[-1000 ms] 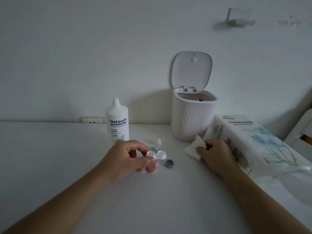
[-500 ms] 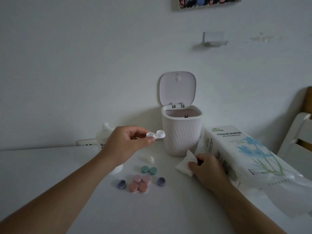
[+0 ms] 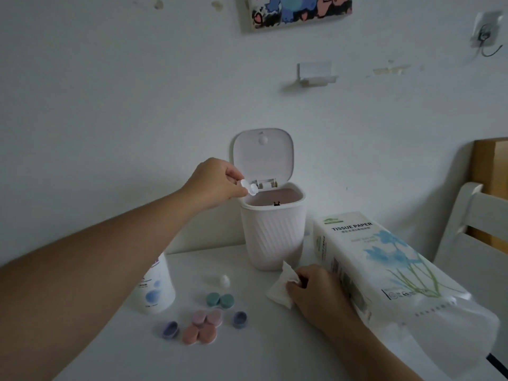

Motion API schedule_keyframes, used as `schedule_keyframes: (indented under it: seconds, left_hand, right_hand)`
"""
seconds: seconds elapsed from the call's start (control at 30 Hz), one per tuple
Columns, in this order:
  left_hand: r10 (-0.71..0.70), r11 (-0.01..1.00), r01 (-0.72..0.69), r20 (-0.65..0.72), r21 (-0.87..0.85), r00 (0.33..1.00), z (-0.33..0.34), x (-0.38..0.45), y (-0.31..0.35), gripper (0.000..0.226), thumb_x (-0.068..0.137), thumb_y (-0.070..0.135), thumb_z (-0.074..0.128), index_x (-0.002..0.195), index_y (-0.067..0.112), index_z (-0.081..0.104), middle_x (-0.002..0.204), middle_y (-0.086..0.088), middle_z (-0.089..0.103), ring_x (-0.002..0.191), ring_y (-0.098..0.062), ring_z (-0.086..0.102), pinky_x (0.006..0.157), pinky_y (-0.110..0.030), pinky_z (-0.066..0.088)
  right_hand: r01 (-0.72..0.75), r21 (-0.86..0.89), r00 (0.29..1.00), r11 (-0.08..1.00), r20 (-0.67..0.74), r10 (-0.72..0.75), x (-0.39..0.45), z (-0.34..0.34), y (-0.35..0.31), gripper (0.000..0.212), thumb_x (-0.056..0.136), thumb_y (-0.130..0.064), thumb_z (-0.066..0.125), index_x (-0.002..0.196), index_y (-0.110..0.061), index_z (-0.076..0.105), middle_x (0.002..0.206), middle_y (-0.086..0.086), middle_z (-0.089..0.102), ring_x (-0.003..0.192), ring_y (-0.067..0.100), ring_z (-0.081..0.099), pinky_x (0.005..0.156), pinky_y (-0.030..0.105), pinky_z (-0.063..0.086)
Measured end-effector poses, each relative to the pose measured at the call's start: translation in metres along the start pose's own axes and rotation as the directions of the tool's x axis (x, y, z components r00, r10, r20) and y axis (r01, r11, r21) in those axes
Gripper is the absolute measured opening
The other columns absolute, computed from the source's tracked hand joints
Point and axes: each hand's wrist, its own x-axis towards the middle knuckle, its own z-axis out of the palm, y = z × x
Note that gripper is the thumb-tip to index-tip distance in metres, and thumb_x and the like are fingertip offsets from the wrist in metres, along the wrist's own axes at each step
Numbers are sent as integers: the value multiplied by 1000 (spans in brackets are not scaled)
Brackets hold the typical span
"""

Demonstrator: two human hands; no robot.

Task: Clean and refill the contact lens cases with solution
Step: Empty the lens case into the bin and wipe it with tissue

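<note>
So the left hand [image 3: 217,182] pinches a small clear double-cup plastic lens case [image 3: 248,187] between thumb and fingers, tipped right over the mouth of the ribbed white desktop bin [image 3: 273,235], whose flip lid [image 3: 263,158] stands open at the far side of the surface [image 3: 275,350]. Looks to me like old solution is getting dumped, though I can't see any liquid falling.

The right hand [image 3: 313,294] is down on the surface to the right, fingers curled on a crumpled white tissue [image 3: 280,290], just beside the big tissue paper pack [image 3: 384,259]. My guess is a wipe comes next.

Progress-wise, it's early days. Near the middle of the surface sit a teal case [image 3: 220,300], a pink case [image 3: 207,318] and a salmon case [image 3: 199,334], all capped, the pink and salmon ones touching. Two loose purple caps [image 3: 170,329] lie either side of them. The white solution bottle [image 3: 155,287] stands at the left, partly behind the arm, and a small white nozzle cap [image 3: 224,281] lies apart from it, so it's probably open. No refilling seems done yet.
</note>
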Motion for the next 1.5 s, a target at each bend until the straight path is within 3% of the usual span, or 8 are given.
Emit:
schedule_keyframes:
  seconds: [0.13, 0.27, 0.43, 0.57, 0.9, 1.1, 1.33, 1.5]
  left_hand:
    - [256, 855, -312, 187, 414, 949, 1, 16, 12, 19, 84, 18, 73, 102, 24, 75, 88, 8, 70, 81, -11, 64, 68, -28, 49]
    - [382, 506, -578, 434, 641, 816, 5, 26, 25, 15, 97, 19, 59, 108, 22, 69, 96, 3, 64, 93, -24, 63, 75, -36, 51]
    - [479, 213, -642, 494, 736, 725, 13, 26, 32, 17, 92, 1, 52, 92, 18, 55, 92, -3, 62, 89, -27, 58, 72, -36, 44]
    - [534, 182, -661, 491, 728, 688, 11, 24, 29, 30, 87, -6, 51, 82, 21, 41, 86, -6, 60, 82, -29, 55, 68, -35, 37]
    - [565, 136, -689, 515, 712, 644, 4, 19, 23, 25, 85, -11, 49, 89, 13, 57, 85, -9, 58, 77, -30, 49, 68, -37, 37]
    - [509, 129, -692, 551, 710, 661, 0, 19, 26, 23, 90, -5, 48, 94, 16, 56, 89, -4, 59, 78, -23, 42, 71, -35, 41]
    - [650, 34, -775, 575, 631, 497, -6, 14, 30, 28, 76, -21, 54, 82, 6, 60, 74, -13, 57, 67, -33, 55, 62, -41, 49]
    - [643, 36, -770, 576, 637, 505, -9, 11, 33, 28, 76, -21, 52, 83, 5, 60, 75, -14, 57, 69, -33, 54, 63, -41, 46]
  right_hand:
    - [30, 14, 999, 999, -18, -29, 0, 2, 0, 20, 77, -28, 62, 75, -14, 48, 58, -5, 45, 50, 5, 38, 53, 21, 37]
    - [10, -27, 1000, 1000, -18, -11, 2, 4, 2, 26, 76, -30, 60, 73, -8, 46, 60, -3, 46, 53, 7, 37, 48, 23, 31]
    - [-6, 0, 1000, 1000, -10, 6, 1, 4, 3, 27, 75, -31, 56, 73, -8, 42, 60, -5, 42, 55, 8, 35, 52, 32, 30]
    - [-20, -1, 1000, 1000, -1, 20, 2, 4, 3, 27, 75, -31, 55, 74, -7, 42, 66, 10, 49, 57, 10, 36, 53, 33, 31]
    - [-17, -13, 1000, 1000, -7, 17, 2, 2, 1, 26, 76, -27, 57, 70, -5, 44, 73, 14, 59, 58, 12, 41, 53, 32, 31]
    - [-26, 7, 1000, 1000, -2, 26, 2, 2, 2, 21, 77, -27, 58, 68, -11, 49, 72, 10, 60, 56, 9, 42, 51, 29, 33]
    - [-10, 39, 1000, 999, -12, 10, 2, 3, 3, 19, 77, -28, 58, 71, -13, 49, 55, -3, 45, 50, 5, 35, 49, 27, 29]
    - [-13, 30, 1000, 999, -21, 14, 3, 4, 4, 23, 78, -27, 60, 69, -10, 49, 54, -6, 42, 48, 5, 35, 47, 26, 27]
